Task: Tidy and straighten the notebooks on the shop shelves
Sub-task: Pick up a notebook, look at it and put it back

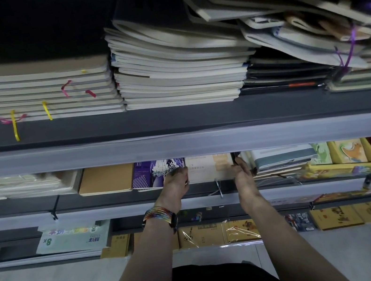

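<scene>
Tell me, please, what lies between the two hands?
A pale notebook lies there, the left hand at one edge and the right hand at the other, in the head view.

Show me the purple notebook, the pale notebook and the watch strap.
purple notebook [146,175], head view, front cover.
pale notebook [206,167], head view, cover's middle.
watch strap [158,214], head view, woven band.

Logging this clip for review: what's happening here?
A person stands at shop shelves. The left hand grips the left edge of a pale notebook, and the right hand presses flat against its right edge. It sits between a purple notebook and a grey-blue stack. The pile at the upper right lies askew.
</scene>
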Demonstrator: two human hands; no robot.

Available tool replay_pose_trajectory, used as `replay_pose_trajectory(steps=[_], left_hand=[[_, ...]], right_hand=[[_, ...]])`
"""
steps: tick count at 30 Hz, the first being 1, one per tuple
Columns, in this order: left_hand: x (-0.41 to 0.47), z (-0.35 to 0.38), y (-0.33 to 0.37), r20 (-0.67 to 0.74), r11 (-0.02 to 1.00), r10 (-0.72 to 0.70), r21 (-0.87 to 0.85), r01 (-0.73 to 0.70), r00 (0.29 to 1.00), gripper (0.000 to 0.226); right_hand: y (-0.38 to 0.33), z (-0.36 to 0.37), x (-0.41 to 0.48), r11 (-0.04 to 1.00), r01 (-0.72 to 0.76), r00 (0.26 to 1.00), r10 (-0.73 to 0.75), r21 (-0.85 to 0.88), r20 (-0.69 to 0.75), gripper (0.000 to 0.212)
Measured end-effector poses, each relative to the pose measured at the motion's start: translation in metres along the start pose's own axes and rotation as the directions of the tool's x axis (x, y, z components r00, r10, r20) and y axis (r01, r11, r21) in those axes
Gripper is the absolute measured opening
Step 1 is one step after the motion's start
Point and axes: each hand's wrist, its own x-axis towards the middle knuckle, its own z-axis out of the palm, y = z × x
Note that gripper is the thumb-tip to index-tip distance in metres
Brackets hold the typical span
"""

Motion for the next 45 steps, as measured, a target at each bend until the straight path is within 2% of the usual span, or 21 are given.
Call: replay_pose_trajectory(steps=[2, 4, 8, 11, 13, 16, 19, 23, 31, 45], left_hand=[[-0.001, -0.002, -0.002, 0.012, 0.999, -0.022, -0.025, 0.023, 1.0, 0.03], [-0.003, -0.006, -0.005, 0.02, 1.0, -0.015, -0.02, 0.016, 1.0, 0.037], [-0.006, -0.009, -0.01, 0.04, 0.999, 0.049, 0.011, -0.05, 0.998, 0.018], [-0.006, 0.0, -0.016, -0.054, 0.991, 0.034, 0.13, -0.027, 0.998, 0.033], [-0.01, 0.006, -0.024, -0.128, 0.967, 0.094, 0.246, -0.06, 0.987, 0.039], [-0.018, 0.012, -0.037, -0.15, 0.911, 0.207, 0.39, -0.134, 0.967, 0.034], [-0.02, 0.015, -0.045, -0.155, 0.861, 0.246, 0.488, -0.143, 0.957, 0.031], [-0.019, 0.017, -0.053, -0.143, 0.804, 0.29, 0.572, -0.16, 0.946, 0.029], [-0.019, 0.015, -0.051, -0.154, 0.861, 0.258, 0.484, -0.154, 0.954, 0.044], [-0.017, 0.01, -0.053, -0.138, 0.891, 0.225, 0.431, -0.146, 0.964, 0.045]], right_hand=[[-0.002, 0.0, -0.006, 0.999, -0.001, 1.0, 0.001, 0.036, 0.0, 0.049], [-0.002, -0.001, -0.007, 0.999, 0.009, 1.0, -0.009, 0.041, 0.003, 0.049], [-0.001, -0.002, -0.014, 0.998, 0.01, 1.0, -0.011, 0.058, 0.016, 0.047], [0.001, 0.0, -0.021, 0.998, 0.048, 0.999, -0.048, 0.039, 0.002, 0.047], [0.004, 0.002, -0.026, 0.995, 0.097, 0.995, -0.097, -0.023, -0.011, 0.05], [0.012, 0.008, -0.028, 0.977, 0.143, 0.988, -0.151, -0.156, -0.041, 0.054], [0.016, 0.01, -0.031, 0.957, 0.146, 0.985, -0.165, -0.252, -0.056, 0.06], [0.02, 0.007, -0.034, 0.947, 0.147, 0.986, -0.164, -0.287, -0.038, 0.066], [0.015, -0.005, -0.034, 0.993, 0.055, 0.998, -0.054, -0.108, 0.009, 0.07], [0.011, -0.009, -0.037, 0.997, 0.031, 0.999, -0.028, -0.069, 0.046, 0.071]])
